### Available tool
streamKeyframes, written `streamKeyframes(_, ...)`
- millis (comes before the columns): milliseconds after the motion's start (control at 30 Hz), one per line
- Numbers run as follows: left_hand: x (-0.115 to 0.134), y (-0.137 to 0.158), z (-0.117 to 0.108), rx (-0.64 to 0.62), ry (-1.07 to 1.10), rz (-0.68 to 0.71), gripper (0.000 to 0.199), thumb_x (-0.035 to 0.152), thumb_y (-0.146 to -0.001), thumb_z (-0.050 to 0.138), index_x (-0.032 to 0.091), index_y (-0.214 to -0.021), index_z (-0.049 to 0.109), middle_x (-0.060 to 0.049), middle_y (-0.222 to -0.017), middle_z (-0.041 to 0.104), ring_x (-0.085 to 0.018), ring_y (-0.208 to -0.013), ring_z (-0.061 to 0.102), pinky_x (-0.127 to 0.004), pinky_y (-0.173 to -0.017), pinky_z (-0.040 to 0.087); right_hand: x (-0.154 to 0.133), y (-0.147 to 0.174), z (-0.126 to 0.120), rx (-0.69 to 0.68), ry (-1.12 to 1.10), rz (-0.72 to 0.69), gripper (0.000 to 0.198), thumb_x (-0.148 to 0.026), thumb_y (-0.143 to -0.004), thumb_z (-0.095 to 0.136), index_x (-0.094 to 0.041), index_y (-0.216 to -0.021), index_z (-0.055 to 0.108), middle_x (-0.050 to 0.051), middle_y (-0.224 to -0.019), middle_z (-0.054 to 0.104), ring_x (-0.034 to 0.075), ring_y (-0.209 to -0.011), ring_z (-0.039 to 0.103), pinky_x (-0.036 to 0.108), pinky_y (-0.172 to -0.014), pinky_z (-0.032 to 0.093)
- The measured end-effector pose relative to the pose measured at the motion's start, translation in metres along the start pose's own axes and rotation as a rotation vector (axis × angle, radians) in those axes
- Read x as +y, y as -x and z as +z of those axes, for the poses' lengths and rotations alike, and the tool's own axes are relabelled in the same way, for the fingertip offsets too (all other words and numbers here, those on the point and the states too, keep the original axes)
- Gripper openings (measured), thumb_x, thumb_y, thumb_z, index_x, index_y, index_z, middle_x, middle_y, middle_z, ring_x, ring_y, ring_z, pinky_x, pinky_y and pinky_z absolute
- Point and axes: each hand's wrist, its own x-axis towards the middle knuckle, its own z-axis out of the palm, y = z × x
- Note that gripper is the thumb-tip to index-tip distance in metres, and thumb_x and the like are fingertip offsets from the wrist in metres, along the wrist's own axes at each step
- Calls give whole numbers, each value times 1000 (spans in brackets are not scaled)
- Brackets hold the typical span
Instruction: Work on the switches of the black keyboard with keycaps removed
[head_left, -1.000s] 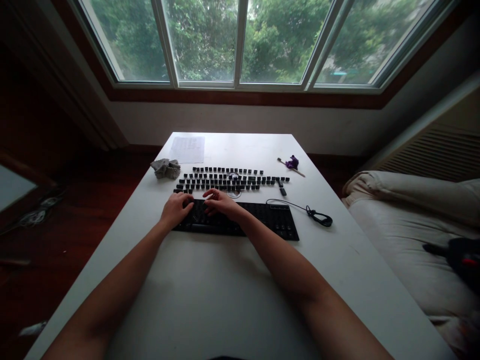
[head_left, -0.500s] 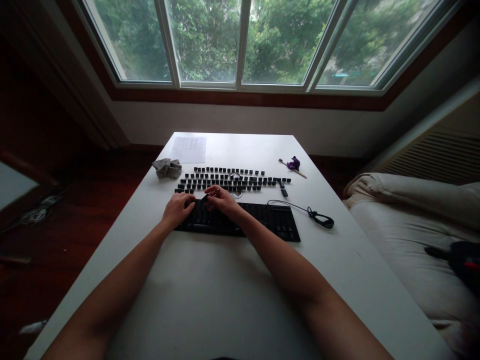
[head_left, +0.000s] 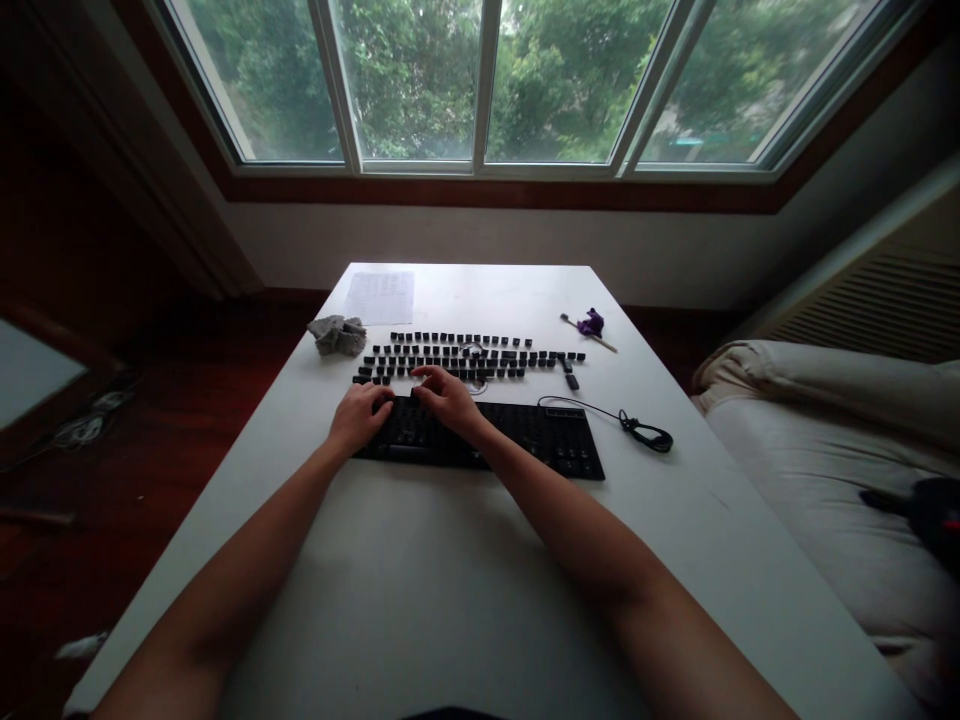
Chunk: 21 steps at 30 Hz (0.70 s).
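A black keyboard [head_left: 525, 440] lies on the white table in front of me. At its upper left corner my left hand [head_left: 358, 415] is closed, with curled fingers and thumb on the edge. My right hand [head_left: 444, 397] is over the keyboard's top edge, a little right of my left hand. A small black keycap [head_left: 415, 392] shows at its pinched thumb and fingers. Just beyond, several rows of loose black keycaps [head_left: 457, 362] are laid out on the table; my right hand hides a few of them.
A grey cloth [head_left: 337, 335] and a printed paper sheet [head_left: 380, 298] lie at the table's far left. To the right are a purple cloth [head_left: 591, 322] with a brush [head_left: 602, 342] and a coiled black cable [head_left: 646, 436]. A cream sofa [head_left: 780, 440] stands beside the table [head_left: 420, 580].
My right hand has lowered slightly, bringing the keycap down toward the keyboard's top edge. My left hand stays at the corner. The whole view has shifted a little.
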Motion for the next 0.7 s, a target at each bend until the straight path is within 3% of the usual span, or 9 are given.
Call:
streamKeyframes(100, 0, 0, 0, 2, -1, 4, 20, 30, -91, 56, 25, -104, 70, -5, -91, 65, -25, -92, 55, -38, -84, 43, -3, 3, 2, 26, 95, -26, 22, -36, -88, 62, -21, -104, 64, -2, -76, 65, 13, -67, 60, 23, -64, 47)
streamKeyframes(300, -1, 0, 1, 6, 5, 13, 20, 30, -91, 56, 24, -104, 70, -5, -89, 65, -25, -91, 55, -39, -84, 43, -8, 10, 12, -22, 132, -8, 18, -33, -90, 59, -22, -104, 61, -4, -71, 63, 12, -59, 58, 22, -60, 44)
streamKeyframes(567, -1, 0, 2, 18, -4, 16, 22, 31, -90, 57, 24, -106, 69, -5, -89, 65, -25, -90, 55, -39, -83, 43, -23, 19, 21, -31, 347, -120, 10, -30, -92, 58, -20, -94, 60, -2, -73, 61, 14, -65, 54, 22, -63, 38)
streamKeyframes(700, -1, 0, 1, 10, -23, 11, 20, 29, -89, 56, 23, -102, 69, -6, -90, 65, -26, -91, 55, -39, -83, 44, -32, 20, 23, -133, 431, -191, 10, -29, -93, 56, -19, -93, 59, -1, -75, 62, 13, -64, 50, 22, -62, 34)
